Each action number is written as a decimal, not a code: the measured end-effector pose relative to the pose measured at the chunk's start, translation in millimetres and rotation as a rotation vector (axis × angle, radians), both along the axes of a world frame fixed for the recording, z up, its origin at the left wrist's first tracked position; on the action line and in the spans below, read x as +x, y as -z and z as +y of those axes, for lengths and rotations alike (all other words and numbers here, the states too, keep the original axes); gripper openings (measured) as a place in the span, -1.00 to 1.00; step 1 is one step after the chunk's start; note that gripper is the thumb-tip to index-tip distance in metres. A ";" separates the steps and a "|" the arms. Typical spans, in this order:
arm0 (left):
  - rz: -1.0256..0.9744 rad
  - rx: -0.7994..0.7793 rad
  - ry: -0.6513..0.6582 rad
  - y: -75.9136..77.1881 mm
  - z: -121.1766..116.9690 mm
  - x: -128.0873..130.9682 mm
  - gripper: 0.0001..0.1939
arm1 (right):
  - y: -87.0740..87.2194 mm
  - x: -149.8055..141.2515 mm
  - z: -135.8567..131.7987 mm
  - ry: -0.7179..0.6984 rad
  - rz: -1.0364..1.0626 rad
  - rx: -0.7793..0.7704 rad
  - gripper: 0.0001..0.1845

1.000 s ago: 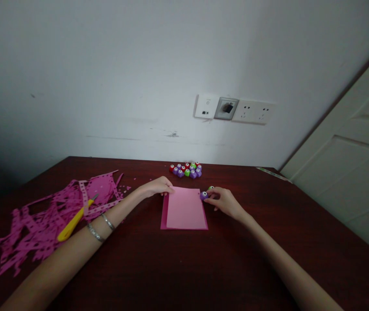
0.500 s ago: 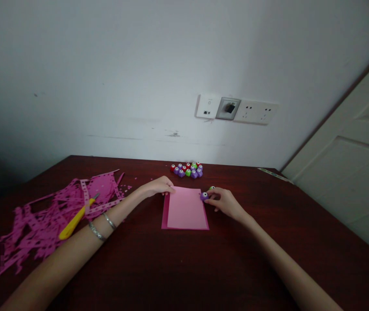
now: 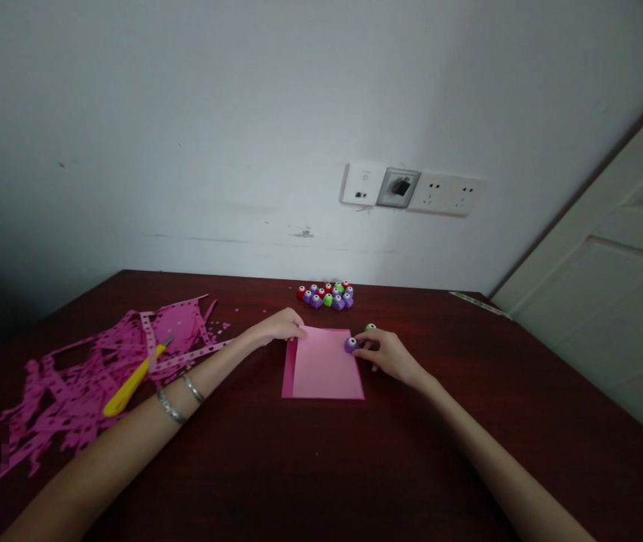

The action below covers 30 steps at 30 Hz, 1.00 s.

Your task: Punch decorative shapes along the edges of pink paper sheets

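A light pink sheet of paper (image 3: 326, 369) lies on a slightly larger dark pink sheet (image 3: 288, 380). My left hand (image 3: 281, 326) is closed on the light sheet's upper left corner, thumb on top; the fingers beneath are partly hidden. Between the fingertips of my right hand (image 3: 388, 354) is a small purple craft punch (image 3: 351, 345) with a white, eye-like button. It sits at the upper right edge of the sheets; whether paper is inside its slot I cannot tell. Just behind the right hand stands a green craft punch (image 3: 370, 327), partly covered.
Several red, green and purple punches (image 3: 327, 299) cluster at the table's back. Punched pink paper strips (image 3: 73, 391) are heaped at left, a yellow-handled craft knife (image 3: 129, 391) on them. Wall sockets (image 3: 446, 195) are above the table (image 3: 321, 482); a patterned strip (image 3: 476, 302) lies back right.
The purple punch and my right hand have shifted slightly left, further over the sheets' edge. The light sheet's upper left corner has moved a little right with my left hand.
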<state>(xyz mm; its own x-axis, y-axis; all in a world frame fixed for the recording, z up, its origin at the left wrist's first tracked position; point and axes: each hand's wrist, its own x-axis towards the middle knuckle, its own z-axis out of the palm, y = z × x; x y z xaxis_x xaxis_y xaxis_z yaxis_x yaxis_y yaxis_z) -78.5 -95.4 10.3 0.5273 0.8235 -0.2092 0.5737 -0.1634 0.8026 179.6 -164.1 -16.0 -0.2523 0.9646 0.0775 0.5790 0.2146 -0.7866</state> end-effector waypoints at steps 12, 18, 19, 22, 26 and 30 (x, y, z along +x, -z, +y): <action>0.241 0.278 0.001 10.8 -0.1 7.7 -0.72 | -0.8 0.2 -0.4 -0.010 -0.042 0.029 -0.71; 0.445 0.493 -0.063 6.0 -12.8 13.2 -0.52 | 1.8 -0.1 -0.4 -0.012 -0.028 0.027 -0.70; 0.469 0.528 -0.061 5.0 -14.1 13.3 -0.48 | 2.1 -0.4 -0.5 -0.008 -0.028 0.021 -0.69; 0.474 0.548 -0.028 3.2 -16.0 13.3 -0.53 | 0.8 -1.1 -1.5 0.001 -0.017 -0.007 -0.64; 0.435 0.516 -0.005 3.9 -16.3 13.9 -0.62 | -9.3 -0.6 -4.4 0.014 -0.001 -0.012 -0.55; 0.362 0.535 -0.001 3.1 -17.5 14.8 -0.69 | -22.0 2.5 -5.3 0.087 -0.011 -0.063 -0.61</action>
